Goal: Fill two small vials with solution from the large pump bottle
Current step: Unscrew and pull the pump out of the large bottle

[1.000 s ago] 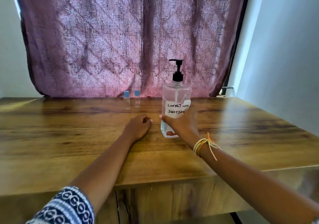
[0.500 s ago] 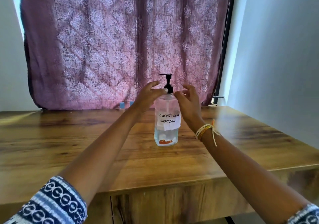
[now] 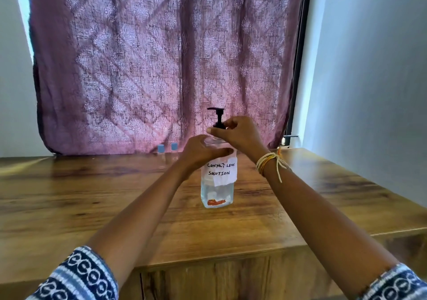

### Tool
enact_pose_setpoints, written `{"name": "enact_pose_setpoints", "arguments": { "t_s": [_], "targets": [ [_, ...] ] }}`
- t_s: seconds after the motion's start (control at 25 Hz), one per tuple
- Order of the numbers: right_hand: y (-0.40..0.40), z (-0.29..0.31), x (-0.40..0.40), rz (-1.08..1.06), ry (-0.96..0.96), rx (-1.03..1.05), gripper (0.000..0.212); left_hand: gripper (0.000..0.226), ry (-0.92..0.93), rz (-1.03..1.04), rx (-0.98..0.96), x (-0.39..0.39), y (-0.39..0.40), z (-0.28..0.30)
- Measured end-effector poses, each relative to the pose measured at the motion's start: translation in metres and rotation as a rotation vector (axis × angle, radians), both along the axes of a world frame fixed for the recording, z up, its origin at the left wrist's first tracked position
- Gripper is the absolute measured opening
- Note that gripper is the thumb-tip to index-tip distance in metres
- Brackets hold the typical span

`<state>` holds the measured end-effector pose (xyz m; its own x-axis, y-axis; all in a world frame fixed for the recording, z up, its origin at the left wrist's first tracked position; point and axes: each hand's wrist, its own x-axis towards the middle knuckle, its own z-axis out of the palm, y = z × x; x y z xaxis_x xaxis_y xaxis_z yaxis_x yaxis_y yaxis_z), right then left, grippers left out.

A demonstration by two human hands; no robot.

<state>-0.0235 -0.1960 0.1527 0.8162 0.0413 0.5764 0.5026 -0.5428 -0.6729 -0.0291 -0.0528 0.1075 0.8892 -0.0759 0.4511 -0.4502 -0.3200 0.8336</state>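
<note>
A clear pump bottle (image 3: 217,191) with a black pump head (image 3: 217,115) and a white label reading "contact lens solution" stands upright in the middle of the wooden table (image 3: 115,207). My left hand (image 3: 201,152) wraps around the bottle's shoulder. My right hand (image 3: 238,133) pinches the black collar at the base of the pump. Two small clear vials with blue caps (image 3: 161,152) (image 3: 174,150) stand side by side at the back of the table, left of the bottle and behind my left hand.
A purple patterned curtain (image 3: 161,68) hangs right behind the table's back edge. A pale wall (image 3: 369,92) runs along the right side. The table's front edge (image 3: 231,256) is close to me.
Both hands rose from the table and the bottle's lower body to its top; the left now grips the shoulder and the right closed on the pump collar. The camera view shifted down.
</note>
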Motion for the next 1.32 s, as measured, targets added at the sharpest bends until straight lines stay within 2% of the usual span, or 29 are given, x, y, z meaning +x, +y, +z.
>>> {"name": "enact_pose_setpoints", "arguments": {
  "t_s": [0.16, 0.28, 0.48, 0.56, 0.68, 0.84, 1.08, 1.24, 1.32],
  "targets": [
    [0.007, 0.002, -0.005, 0.087, 0.078, 0.05, 0.044, 0.04, 0.081, -0.076, 0.016, -0.01, 0.017, 0.003],
    [0.016, 0.001, -0.008, 0.126, 0.045, 0.029, 0.048, 0.06, 0.11, -0.135, 0.047, -0.016, 0.032, 0.006],
    [0.027, 0.001, -0.012, 0.196, -0.138, -0.119, 0.04, 0.045, 0.063, -0.167, -0.004, -0.022, 0.045, 0.001],
    [0.026, 0.002, -0.012, 0.278, -0.148, -0.133, 0.04, 0.041, 0.046, -0.162, -0.037, -0.021, 0.043, 0.0],
    [0.022, 0.006, -0.011, 0.472, -0.062, -0.123, 0.027, 0.047, 0.065, -0.216, -0.102, -0.019, 0.044, -0.004],
    [0.014, 0.012, -0.01, 0.693, 0.134, -0.05, 0.023, 0.044, 0.025, -0.251, -0.118, -0.019, 0.045, -0.009],
    [0.015, 0.008, -0.015, 0.549, 0.091, 0.16, 0.029, 0.041, 0.032, -0.246, -0.179, -0.019, 0.043, -0.012],
    [0.02, 0.007, -0.019, 0.564, 0.134, 0.186, 0.031, 0.037, -0.005, -0.235, -0.153, -0.022, 0.04, -0.014],
    [0.028, 0.006, -0.02, 0.491, 0.112, 0.169, 0.043, 0.034, -0.01, -0.229, -0.146, -0.024, 0.04, -0.012]
  ]
}}
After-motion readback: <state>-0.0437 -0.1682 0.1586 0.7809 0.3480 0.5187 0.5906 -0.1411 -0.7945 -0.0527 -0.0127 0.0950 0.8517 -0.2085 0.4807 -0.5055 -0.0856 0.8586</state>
